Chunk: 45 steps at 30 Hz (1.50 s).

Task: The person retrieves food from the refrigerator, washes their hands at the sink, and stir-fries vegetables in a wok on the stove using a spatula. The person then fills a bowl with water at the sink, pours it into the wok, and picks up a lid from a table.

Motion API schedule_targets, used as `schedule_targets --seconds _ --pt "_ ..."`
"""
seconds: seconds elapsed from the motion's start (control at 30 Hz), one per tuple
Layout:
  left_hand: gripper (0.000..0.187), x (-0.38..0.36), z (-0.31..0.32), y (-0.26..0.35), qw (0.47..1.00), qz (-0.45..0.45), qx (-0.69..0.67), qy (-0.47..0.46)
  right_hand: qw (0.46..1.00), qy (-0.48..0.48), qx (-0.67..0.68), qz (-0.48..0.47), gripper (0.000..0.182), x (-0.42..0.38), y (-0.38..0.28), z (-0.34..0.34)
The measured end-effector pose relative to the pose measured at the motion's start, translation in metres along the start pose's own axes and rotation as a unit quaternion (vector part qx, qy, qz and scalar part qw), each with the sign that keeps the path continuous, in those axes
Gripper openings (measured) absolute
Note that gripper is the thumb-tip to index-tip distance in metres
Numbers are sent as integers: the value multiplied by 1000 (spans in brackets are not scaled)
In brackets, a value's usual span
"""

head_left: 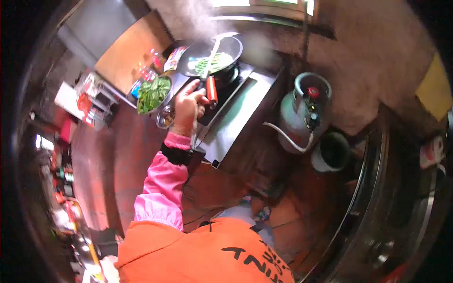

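My left hand (188, 106), in a pink sleeve with a black wristband, reaches to the stove's near edge. Its fingers are curled beside a red and black utensil handle (212, 92); what they close on is hidden. The utensil's pale shaft leans across a dark wok (187, 62), which holds chopped green vegetables (214, 62) and gives off steam. A bowl of leafy greens (153, 94) is left of my hand, with a small metal bowl (165, 117) below it. My right hand is out of view.
The metal stove top (240, 120) extends right of the hand. A gas cylinder (299, 113) with a pale hose and a bucket (331, 152) stand on the floor at the right. Bottles and a packet (174, 58) are behind the greens. A cable crosses the tiled floor.
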State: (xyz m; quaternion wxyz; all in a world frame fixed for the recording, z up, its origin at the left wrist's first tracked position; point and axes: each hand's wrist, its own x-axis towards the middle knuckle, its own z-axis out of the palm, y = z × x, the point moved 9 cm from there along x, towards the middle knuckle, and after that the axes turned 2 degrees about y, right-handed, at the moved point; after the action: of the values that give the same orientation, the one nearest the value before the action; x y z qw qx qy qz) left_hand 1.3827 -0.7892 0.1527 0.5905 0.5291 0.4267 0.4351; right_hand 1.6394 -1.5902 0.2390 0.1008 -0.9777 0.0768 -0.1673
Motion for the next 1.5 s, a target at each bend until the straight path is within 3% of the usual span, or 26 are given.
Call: schedule_targets --seconds 0.07,0.13,0.2,0.27,0.33,0.37,0.43,0.5,0.57,0.6,0.63,0.7,0.77,0.8,0.83,0.9,0.93,1.0,1.1,1.2,1.3,1.4,1.5 --pt "50 -23 -1 -1 1000 4 -2 -5 952 -35 34 -301 42 -1 -118 18" --pt "46 -41 -3 -10 999 40 -3 -23 949 -239 128 -164 41 -10 -178 62" --pt "44 -61 -3 -20 996 56 -3 -64 896 -222 223 -314 32 -49 -272 83" --pt "49 -83 5 -31 992 39 -24 -121 814 -308 352 -345 31 -94 -336 134" --pt "58 -102 6 -49 985 33 -18 -171 748 -448 405 -276 33 -163 -405 163" --pt "61 -110 2 -59 982 32 6 -183 704 -470 437 -304 32 -201 -437 167" --pt "68 -118 -2 -71 972 105 -50 -202 609 -578 480 -253 33 -279 -487 176" --pt "71 -130 -30 -37 966 150 111 -181 559 -621 497 -233 36 -339 -524 175" --pt "75 -135 -56 -41 950 216 155 -162 533 -632 507 -244 33 -383 -546 189" --pt "77 -131 -70 -52 948 177 179 -194 545 -639 494 -224 29 -401 -553 192" --pt "79 -128 -83 -58 936 141 220 -235 598 -580 460 -308 24 -420 -566 174" --pt "71 -127 -127 -42 940 287 110 -150 523 -626 529 -233 23 -459 -581 173" --pt "68 -127 -160 -44 913 332 139 -192 520 -631 527 -232 21 -486 -595 168" --pt "68 -122 -177 -53 911 278 188 -240 504 -651 521 -227 21 -499 -603 167" --pt "68 -118 -204 -52 916 275 185 -227 489 -656 541 -196 19 -510 -614 162" --pt "61 -106 -248 -83 894 172 334 -244 508 -651 530 -192 18 -509 -629 192" --pt "55 -112 -281 -84 902 170 347 -194 541 -608 519 -259 15 -494 -631 196" --pt "48 -115 -354 -118 914 90 389 -75 515 -610 501 -334 11 -529 -653 214" --pt "40 -165 -467 -141 902 -50 419 92 569 -650 378 -333 22 -554 -648 191" --pt "41 -262 -547 -160 859 -213 414 213 511 -679 357 -388 15 -608 -645 165" --pt "35 -384 -578 -178 786 -348 371 351 458 -729 282 -423 14 -650 -646 174" --pt "34 -493 -565 -216 728 -386 378 422 369 -770 280 -438 7 -698 -641 155" --pt "31 -604 -529 -274 680 -447 384 435 401 -728 200 -519 13 -725 -632 148"
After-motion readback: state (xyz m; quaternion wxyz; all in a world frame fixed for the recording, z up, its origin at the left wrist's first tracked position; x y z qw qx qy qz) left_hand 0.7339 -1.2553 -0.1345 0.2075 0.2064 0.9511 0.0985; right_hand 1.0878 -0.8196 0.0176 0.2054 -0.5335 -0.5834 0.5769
